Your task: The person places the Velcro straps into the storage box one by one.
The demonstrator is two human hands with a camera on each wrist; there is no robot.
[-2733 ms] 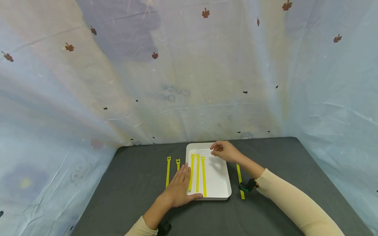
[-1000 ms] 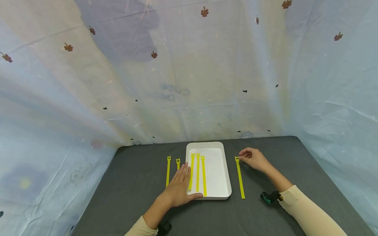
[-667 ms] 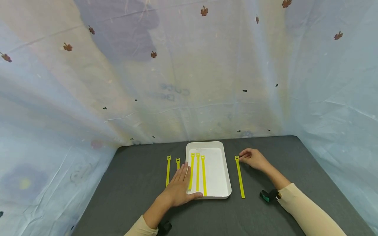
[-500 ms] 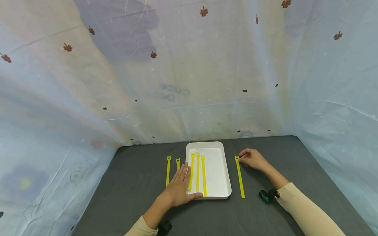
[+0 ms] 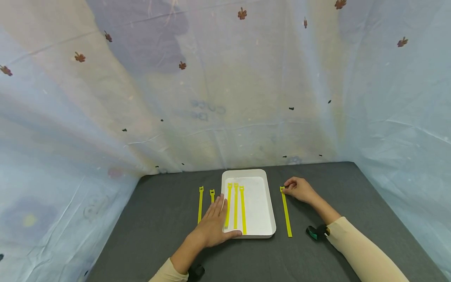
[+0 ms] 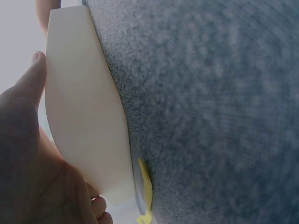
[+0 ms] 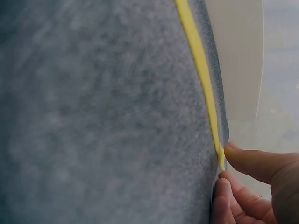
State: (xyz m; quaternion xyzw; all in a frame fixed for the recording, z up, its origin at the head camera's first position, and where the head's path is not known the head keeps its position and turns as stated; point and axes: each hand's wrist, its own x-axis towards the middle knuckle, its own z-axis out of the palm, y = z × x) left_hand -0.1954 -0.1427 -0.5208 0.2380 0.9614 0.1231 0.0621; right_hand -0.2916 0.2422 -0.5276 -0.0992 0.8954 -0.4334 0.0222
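Touching the tray (image 5: 260,211) at eight o'clock, the left hand (image 5: 212,227) is held straight-fingered; outside three o'clock, a yellow strap (image 5: 287,215) is pinched by the right hand (image 5: 300,190).

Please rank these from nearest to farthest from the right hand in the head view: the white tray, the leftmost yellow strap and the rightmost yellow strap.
1. Rightmost yellow strap: touching the right hand.
2. White tray: left of that strap.
3. Leftmost yellow strap: beyond the tray's left side.
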